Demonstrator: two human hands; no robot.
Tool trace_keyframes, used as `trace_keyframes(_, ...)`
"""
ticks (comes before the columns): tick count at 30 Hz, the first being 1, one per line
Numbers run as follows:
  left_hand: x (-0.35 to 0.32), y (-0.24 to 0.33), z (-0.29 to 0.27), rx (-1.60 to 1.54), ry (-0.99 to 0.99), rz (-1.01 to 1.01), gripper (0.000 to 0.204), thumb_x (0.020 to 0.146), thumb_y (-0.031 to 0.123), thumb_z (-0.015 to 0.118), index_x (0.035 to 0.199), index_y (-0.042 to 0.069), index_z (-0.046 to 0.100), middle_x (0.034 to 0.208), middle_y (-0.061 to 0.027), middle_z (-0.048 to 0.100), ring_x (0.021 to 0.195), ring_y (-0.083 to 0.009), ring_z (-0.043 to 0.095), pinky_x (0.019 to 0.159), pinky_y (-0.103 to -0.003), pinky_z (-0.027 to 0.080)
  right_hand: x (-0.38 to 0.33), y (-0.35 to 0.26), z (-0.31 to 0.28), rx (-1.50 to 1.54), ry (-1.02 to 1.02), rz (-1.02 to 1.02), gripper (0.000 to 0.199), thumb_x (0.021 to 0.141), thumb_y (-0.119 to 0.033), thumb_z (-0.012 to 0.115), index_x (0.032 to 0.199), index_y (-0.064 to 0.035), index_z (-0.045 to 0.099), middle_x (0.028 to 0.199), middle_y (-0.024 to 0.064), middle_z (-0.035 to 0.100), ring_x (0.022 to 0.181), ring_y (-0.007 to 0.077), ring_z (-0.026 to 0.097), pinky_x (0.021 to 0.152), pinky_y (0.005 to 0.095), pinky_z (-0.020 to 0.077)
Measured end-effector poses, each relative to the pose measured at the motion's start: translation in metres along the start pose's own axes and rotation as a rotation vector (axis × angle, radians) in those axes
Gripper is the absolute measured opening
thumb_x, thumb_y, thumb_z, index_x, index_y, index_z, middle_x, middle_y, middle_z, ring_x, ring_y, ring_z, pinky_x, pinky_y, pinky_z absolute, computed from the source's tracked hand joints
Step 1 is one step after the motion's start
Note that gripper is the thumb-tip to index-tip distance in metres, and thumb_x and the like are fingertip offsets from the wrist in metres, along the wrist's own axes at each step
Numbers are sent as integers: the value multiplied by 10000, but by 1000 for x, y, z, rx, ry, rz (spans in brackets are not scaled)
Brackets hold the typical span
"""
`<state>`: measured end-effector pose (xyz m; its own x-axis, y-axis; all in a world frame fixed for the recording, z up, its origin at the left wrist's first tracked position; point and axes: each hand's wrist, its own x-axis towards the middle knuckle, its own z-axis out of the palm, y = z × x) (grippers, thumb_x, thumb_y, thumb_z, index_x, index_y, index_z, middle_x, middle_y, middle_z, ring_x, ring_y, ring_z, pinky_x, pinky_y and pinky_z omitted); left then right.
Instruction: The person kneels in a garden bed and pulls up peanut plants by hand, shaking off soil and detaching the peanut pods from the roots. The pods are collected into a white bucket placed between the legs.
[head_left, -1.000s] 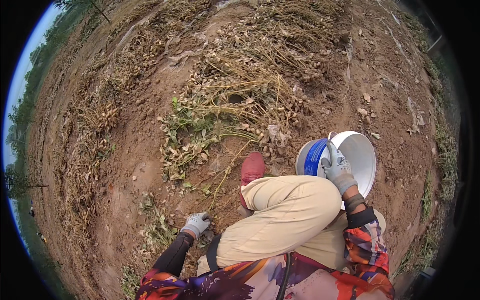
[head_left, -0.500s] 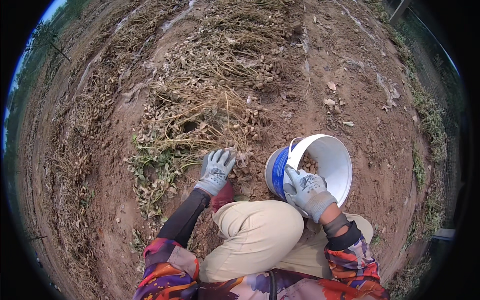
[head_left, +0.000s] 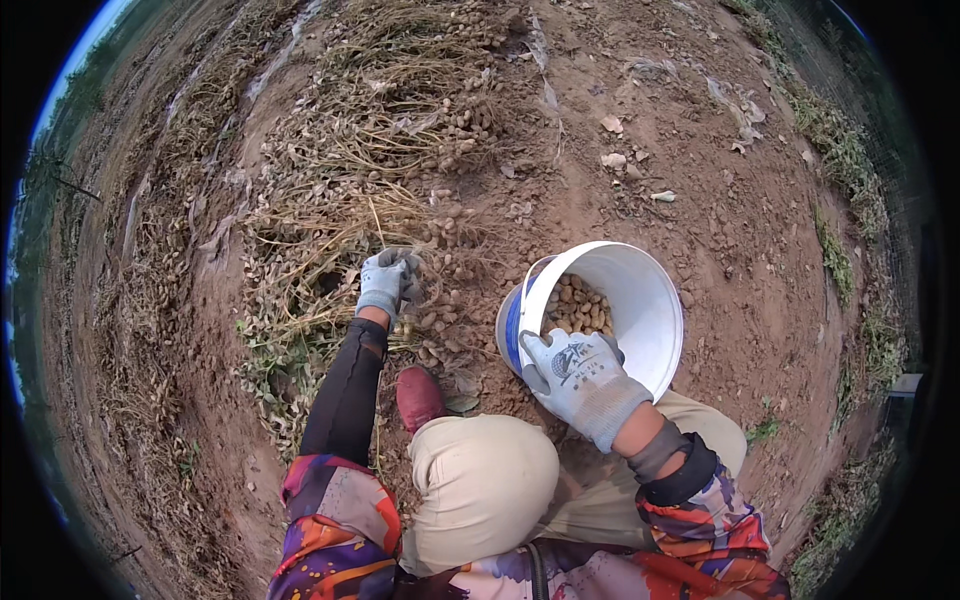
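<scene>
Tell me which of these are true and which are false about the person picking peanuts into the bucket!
1. The white bucket has peanuts in it. True.
2. The right hand is on the bucket's rim. True.
3. The left hand is inside the bucket. False: it reaches into the pile of dry plants on the ground.
4. The hands are bare. False: both wear grey work gloves.
5. The bucket lies upside down. False: its open mouth faces up, tilted toward the person.
</scene>
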<state>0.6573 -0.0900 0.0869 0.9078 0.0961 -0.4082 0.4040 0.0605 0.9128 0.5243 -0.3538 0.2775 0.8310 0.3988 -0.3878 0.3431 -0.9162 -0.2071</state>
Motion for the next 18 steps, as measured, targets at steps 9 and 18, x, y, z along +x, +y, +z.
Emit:
trace_keyframes(9, -65, 32, -54, -233, -12, 103, 298, 876, 175, 567, 1114, -4, 577, 867, -45, 637, 802, -115, 608, 676, -253, 519, 3, -5, -8, -28, -14, -33, 388, 776, -250, 579, 1107, -61, 504, 907, 135, 576, 773, 279, 600, 685, 415, 473)
trace_keyframes(18, -147, 57, -128, -460, 86, 450, 389, 903, 213, 512, 1210, -23, 486, 1127, -108, 566, 925, -163, 583, 823, -314, 494, 8, -7, -3, 64, 12, -75, 240, 826, -220, 504, 994, -51, 531, 873, 169, 591, 805, 321, 588, 699, 452, 452)
